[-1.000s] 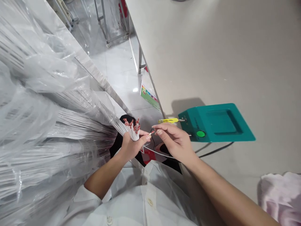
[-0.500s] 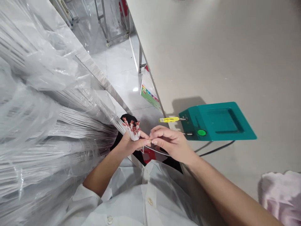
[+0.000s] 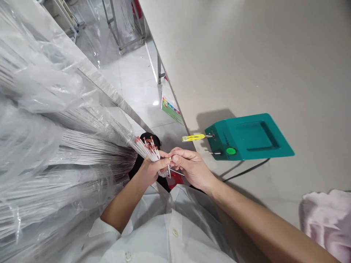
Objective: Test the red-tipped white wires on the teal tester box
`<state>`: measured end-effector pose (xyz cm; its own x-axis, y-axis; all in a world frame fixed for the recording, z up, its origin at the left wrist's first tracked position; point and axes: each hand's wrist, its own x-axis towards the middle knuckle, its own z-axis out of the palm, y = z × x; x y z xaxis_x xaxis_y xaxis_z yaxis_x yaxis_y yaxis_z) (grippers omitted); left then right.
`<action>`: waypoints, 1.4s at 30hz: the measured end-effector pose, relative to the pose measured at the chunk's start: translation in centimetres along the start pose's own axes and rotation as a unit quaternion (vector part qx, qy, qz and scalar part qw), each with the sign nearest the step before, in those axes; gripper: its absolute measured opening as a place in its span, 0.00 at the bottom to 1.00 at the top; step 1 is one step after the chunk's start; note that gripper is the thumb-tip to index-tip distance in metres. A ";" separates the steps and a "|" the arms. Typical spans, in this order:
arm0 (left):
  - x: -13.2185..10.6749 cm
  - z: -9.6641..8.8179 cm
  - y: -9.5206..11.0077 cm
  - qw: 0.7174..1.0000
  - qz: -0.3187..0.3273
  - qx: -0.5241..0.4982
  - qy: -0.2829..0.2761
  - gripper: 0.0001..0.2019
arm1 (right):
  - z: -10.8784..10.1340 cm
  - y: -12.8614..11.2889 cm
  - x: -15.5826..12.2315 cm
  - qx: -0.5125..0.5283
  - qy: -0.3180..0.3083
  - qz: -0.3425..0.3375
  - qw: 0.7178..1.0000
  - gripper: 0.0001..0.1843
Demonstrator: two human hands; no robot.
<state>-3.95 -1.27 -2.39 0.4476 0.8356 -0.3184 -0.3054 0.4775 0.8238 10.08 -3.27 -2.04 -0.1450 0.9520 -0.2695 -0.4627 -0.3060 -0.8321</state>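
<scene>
My left hand [image 3: 150,171] is closed round a bundle of white wires [image 3: 152,155] with bare copper-coloured ends pointing up and to the left. Against its thumb tip, the thumb and forefinger of my right hand [image 3: 192,166] pinch a small pale tip, apparently the end of a white wire [image 3: 170,159]. The fingertips of both hands meet there, so most of that tip is hidden. Below them, a thin white strand curves out of the bundle. Right of my hands, a teal device [image 3: 246,140] with a green button [image 3: 231,151] sits on the table.
From the teal device a yellow clip [image 3: 193,137] juts toward the edge of the table [image 3: 246,65]. Plastic-wrapped bundles of long white wires [image 3: 90,148] fill the left side. A pinkish cloth [image 3: 326,223] lies at lower right. Metal racks [image 3: 117,33] stand behind on the floor.
The bundle in my left hand now leans further left, showing more of its length. My right hand has come slightly left, its fingers closer to the left thumb. The view has shifted a little.
</scene>
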 end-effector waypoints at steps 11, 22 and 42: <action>-0.5 0.8 -0.6 0.978 0.026 0.165 0.122 0.10 | -0.1 -1.1 0.1 -0.119 0.108 -0.054 0.986 0.08; -0.2 1.4 -1.4 0.982 0.053 0.109 0.142 0.10 | -0.5 -1.0 0.2 -0.135 0.072 -0.079 0.985 0.08; -0.3 2.0 0.0 0.954 0.071 0.224 0.187 0.09 | -2.7 -2.5 -0.4 -0.659 -0.014 -0.350 0.666 0.10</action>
<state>-2.44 -2.10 -1.38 0.0723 0.9619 -0.2638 0.0874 0.2574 0.9624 13.65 -2.93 -1.18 -0.3226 0.8568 0.4024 0.7400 0.4933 -0.4572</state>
